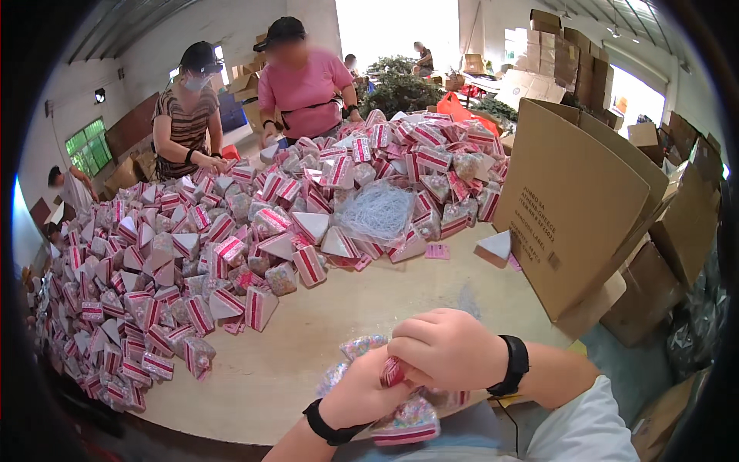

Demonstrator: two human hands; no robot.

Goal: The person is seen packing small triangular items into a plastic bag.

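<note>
My left hand (359,391) is closed around a small pink-and-red striped piece (392,373), mostly hidden by the fingers. Just above and right of it, my right hand (453,348) is bent over the same spot, its fingertips pressed together against the left hand; whatever they pinch is out of sight. Below the hands, near the table's front edge, lies a sprinkle-covered toy cake slice (408,420) with a pink stripe. More sprinkled pieces (362,346) show behind my left hand.
A large heap of wedge-shaped toy cake slices (231,254) covers the table's (323,308) left and far side. A clear bag of pale strands (376,212) rests on it. An open cardboard box (570,208) stands right. Two people (304,85) work across the heap.
</note>
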